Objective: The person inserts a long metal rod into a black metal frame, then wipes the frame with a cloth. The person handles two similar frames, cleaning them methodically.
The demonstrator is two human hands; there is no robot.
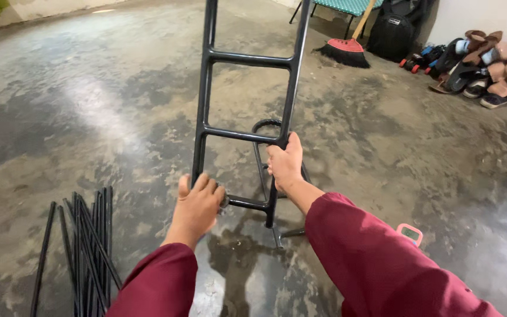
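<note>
A black metal ladder-like frame with several cross bars stands upright before me on the concrete floor. My left hand wraps the frame's left rail near its bottom. Higher up, my right hand grips the right rail just below a cross bar. Both arms wear dark red sleeves. Behind the frame lies another black metal piece with a curved ring end, partly hidden by the frame and my right hand.
A bundle of several black metal rods lies on the floor at lower left. A small pink device with a screen sits by my right arm. A red broom, a black backpack and several shoes line the far right wall.
</note>
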